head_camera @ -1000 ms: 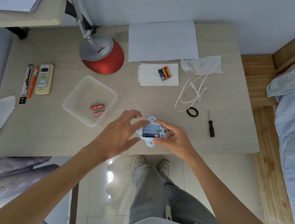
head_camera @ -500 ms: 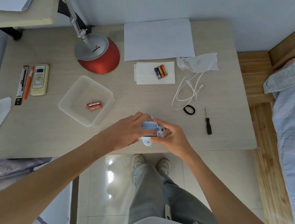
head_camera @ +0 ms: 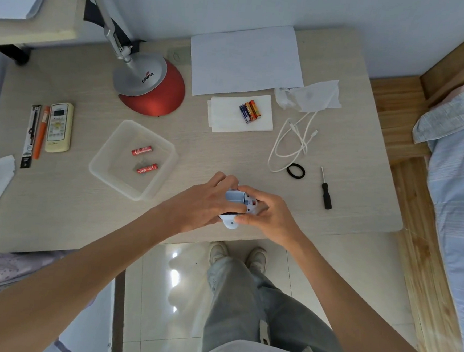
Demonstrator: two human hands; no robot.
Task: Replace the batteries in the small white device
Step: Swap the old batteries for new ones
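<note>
Head view: the small white device (head_camera: 236,198) is just inside the near edge of the worktop (head_camera: 348,201), about midway along it, between both hands. Its long axis runs from far edge to near edge, with a rounded tab pointing at the near edge and the open battery compartment facing up. The left hand (head_camera: 200,205) curls its grip round the device's left side. The right hand (head_camera: 270,215) pinches the right side, its grip holding the device. Two red batteries (head_camera: 142,150) lie in a clear tray (head_camera: 122,139) leftward. The three batteries (head_camera: 249,111) lie on a white sheet (head_camera: 224,117) toward the far edge.

The small white device (head_camera: 236,198) faces up, compartment open, at the desk's (head_camera: 333,220) front edge.
</note>
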